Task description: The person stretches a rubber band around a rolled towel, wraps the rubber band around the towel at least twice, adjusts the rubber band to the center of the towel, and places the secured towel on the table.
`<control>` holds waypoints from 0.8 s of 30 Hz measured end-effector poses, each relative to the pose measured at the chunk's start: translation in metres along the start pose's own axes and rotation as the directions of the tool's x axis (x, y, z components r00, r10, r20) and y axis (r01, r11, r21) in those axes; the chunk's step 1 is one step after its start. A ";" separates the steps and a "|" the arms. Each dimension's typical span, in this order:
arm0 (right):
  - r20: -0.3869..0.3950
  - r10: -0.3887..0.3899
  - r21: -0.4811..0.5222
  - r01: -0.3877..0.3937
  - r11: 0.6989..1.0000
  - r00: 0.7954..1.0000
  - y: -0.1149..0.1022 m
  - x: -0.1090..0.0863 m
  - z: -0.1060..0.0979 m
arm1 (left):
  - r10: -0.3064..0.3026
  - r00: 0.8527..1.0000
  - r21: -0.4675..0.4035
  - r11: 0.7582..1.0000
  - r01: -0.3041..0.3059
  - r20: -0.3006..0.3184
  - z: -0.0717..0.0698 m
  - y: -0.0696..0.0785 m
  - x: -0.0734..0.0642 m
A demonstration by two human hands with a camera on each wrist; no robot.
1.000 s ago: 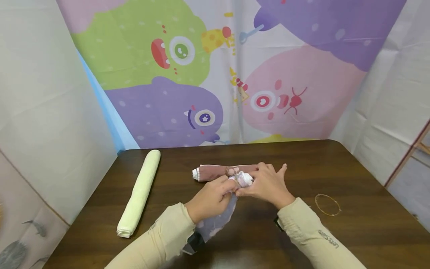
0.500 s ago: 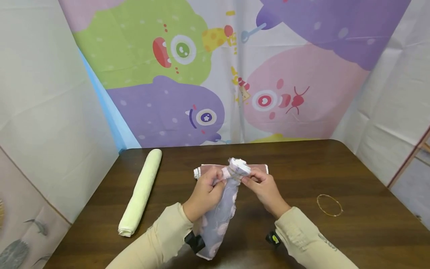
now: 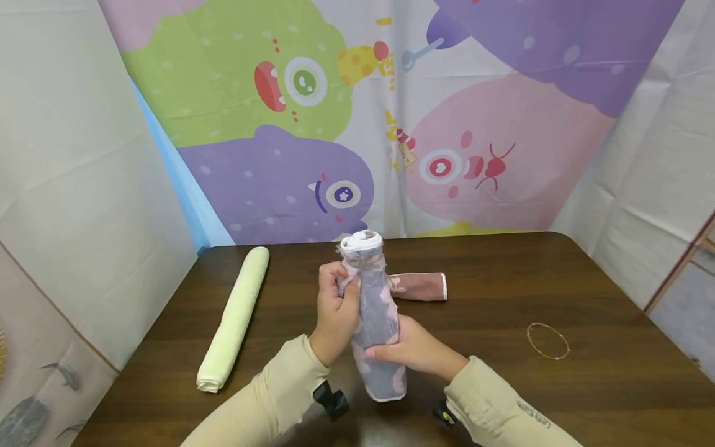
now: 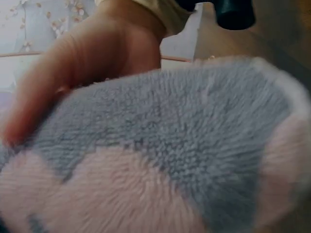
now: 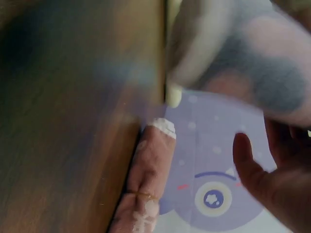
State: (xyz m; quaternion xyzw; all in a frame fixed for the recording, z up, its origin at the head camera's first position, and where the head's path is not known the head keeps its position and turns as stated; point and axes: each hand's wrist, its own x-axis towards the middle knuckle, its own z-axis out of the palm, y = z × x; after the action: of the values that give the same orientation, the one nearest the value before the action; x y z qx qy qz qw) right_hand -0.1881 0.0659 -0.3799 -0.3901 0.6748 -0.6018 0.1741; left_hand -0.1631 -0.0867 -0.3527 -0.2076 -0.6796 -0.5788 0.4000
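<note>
A grey towel (image 3: 375, 323) with pink patches is rolled into a tube and tilted up over the table. Around its upper end, below the white-edged top, runs a thin tan band (image 3: 365, 262), with loose threads near it. My left hand (image 3: 334, 313) grips the roll's upper left side, thumb across the front. Lower down, my right hand (image 3: 421, 349) holds it from the right with the thumb over the front. In the left wrist view the towel's fluffy surface (image 4: 160, 116) fills much of the picture; the right wrist view shows it blurred.
A brownish-pink rolled towel (image 3: 421, 287) lies behind, partly hidden; a thin band (image 5: 142, 195) circles it in the right wrist view. To the left lies a pale yellow rolled towel (image 3: 234, 320). One loose yellowish rubber band (image 3: 548, 341) rests on the dark table (image 3: 503, 292) at right.
Both hands were at the towel's banded end. Since then the roll has been turned more upright, banded end up, and my right hand has moved down to its lower half.
</note>
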 end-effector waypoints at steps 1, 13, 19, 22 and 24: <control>0.006 0.009 -0.051 -0.009 0.999 1.000 0.000 0.000 0.001 | 0.002 1.000 -0.013 1.000 -0.002 0.006 0.000 0.000 0.000; -0.032 0.002 -0.527 -0.019 0.849 0.999 0.004 -0.017 -0.038 | 0.086 0.942 0.091 0.988 -0.121 0.323 -0.041 -0.004 0.004; 0.031 0.088 -0.604 -0.052 0.795 0.996 0.005 -0.030 -0.049 | 0.100 0.805 0.204 0.943 -0.265 0.585 -0.061 -0.005 0.000; 0.044 0.121 -0.640 -0.066 0.766 0.992 0.006 -0.037 -0.050 | 0.165 0.766 0.247 0.887 -0.391 0.621 -0.063 -0.008 -0.006; 0.048 0.128 -0.658 -0.065 0.750 0.991 0.008 -0.041 -0.050 | 0.202 0.760 0.254 0.864 -0.435 0.617 -0.062 -0.011 -0.009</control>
State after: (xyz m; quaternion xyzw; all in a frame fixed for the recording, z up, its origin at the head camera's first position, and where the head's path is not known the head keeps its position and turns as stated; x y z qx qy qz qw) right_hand -0.1998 0.1294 -0.3861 -0.4176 0.8532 -0.2999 0.0878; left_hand -0.1467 -0.1470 -0.3662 -0.4039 -0.8202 -0.2673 0.3044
